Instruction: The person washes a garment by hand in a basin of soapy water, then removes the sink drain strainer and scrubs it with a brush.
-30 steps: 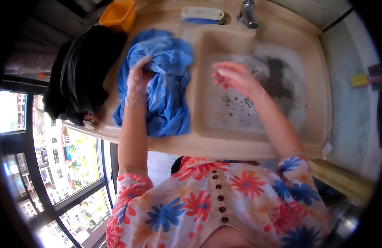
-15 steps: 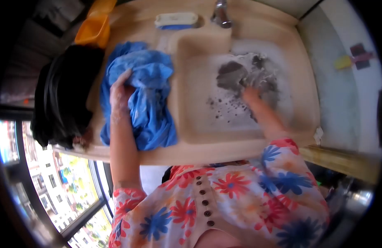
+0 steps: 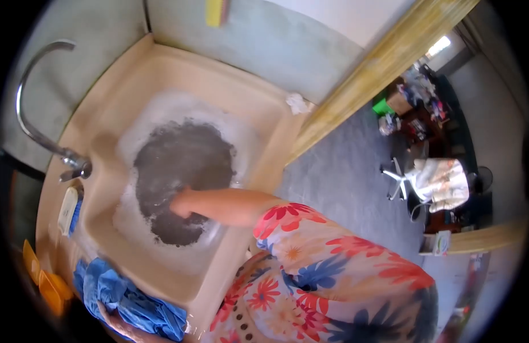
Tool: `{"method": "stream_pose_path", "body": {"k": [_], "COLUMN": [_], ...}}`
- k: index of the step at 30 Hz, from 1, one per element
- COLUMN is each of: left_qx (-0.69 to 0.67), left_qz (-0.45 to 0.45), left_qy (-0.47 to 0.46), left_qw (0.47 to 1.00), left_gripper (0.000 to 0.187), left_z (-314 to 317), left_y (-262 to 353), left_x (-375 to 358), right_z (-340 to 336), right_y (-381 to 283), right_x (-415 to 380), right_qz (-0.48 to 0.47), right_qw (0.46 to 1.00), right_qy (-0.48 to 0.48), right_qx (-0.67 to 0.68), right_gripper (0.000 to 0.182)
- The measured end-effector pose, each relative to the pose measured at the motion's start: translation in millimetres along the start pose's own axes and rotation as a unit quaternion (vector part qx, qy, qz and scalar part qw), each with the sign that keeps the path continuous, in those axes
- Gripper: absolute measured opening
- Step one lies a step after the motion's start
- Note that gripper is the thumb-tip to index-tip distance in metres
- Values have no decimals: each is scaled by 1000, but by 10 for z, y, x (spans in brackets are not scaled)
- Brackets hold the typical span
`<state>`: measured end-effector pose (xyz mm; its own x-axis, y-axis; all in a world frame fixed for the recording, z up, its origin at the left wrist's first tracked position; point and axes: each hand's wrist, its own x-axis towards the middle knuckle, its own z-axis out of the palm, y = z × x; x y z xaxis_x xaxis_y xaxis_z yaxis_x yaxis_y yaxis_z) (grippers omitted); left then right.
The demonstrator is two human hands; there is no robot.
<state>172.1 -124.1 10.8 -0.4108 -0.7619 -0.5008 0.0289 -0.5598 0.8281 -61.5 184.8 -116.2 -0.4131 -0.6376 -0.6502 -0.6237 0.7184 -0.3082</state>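
Observation:
My right hand [image 3: 183, 203] is dipped into the grey, cloudy water [image 3: 184, 154] of a beige sink [image 3: 218, 74]. Its fingers are under the surface, so I cannot see whether they hold anything. White suds [image 3: 173, 106] ring the dark patch of water. At the lower left, a bunched wet blue cloth [image 3: 141, 311] lies on the ledge beside the basin. My left hand [image 3: 118, 326] is on this cloth, closed around part of it, with its fingers partly hidden by the folds.
A curved chrome faucet [image 3: 32, 126] rises at the left, above a scrub brush [image 3: 68, 211] with blue bristles. An orange container [image 3: 54, 291] stands near the cloth. A wooden post [image 3: 379, 74] borders the sink's right side; beyond it is a covered chair [image 3: 442, 183].
The view has swung right, bringing the room beyond the post into sight. My right hand stays in the water, where the dark patch looks wider. My left hand remains at the blue cloth.

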Motion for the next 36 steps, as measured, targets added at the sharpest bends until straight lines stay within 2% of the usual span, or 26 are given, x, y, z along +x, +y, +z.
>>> {"method": "stream_pose_path", "body": {"k": [5, 8, 14, 17, 23, 26, 29, 32, 36], "left_qx": [52, 66, 76, 82, 89, 95, 99, 108, 120], "left_qz": [14, 18, 31, 30, 27, 31, 34, 40, 59], "left_qy": [8, 7, -7, -14, -29, -36, -41, -44, -47], "left_qw": [998, 998, 997, 996, 995, 994, 994, 992, 990], "left_gripper": [52, 51, 48, 47, 45, 44, 43, 42, 41], "left_z": [114, 175, 276, 332, 390, 464, 516, 566, 437], "left_y": [-94, -122, -111, -145, -286, -346, -396, -438, -347], "left_x": [-127, -155, -414, -446, -534, -598, -664, -702, -703], "right_z": [-8, -62, 229, 209, 126, 83, 108, 58, 188], "right_y": [-49, -86, -35, -8, -44, -53, -111, -114, 11], "right_x": [-35, -53, -2, 41, 7, 20, -18, -125, 163], "right_qz": [28, 1, -5, 1, 6, -22, -19, -14, -35], "right_qw": [998, 999, 997, 996, 996, 996, 994, 997, 993], "right_qy": [13, -33, 72, 23, 64, 30, 75, 56, 73], "right_qx": [54, 37, 28, 86, 62, 78, 73, 41, 88], "right_gripper": [31, 30, 26, 25, 29, 31, 21, 21, 21]}}
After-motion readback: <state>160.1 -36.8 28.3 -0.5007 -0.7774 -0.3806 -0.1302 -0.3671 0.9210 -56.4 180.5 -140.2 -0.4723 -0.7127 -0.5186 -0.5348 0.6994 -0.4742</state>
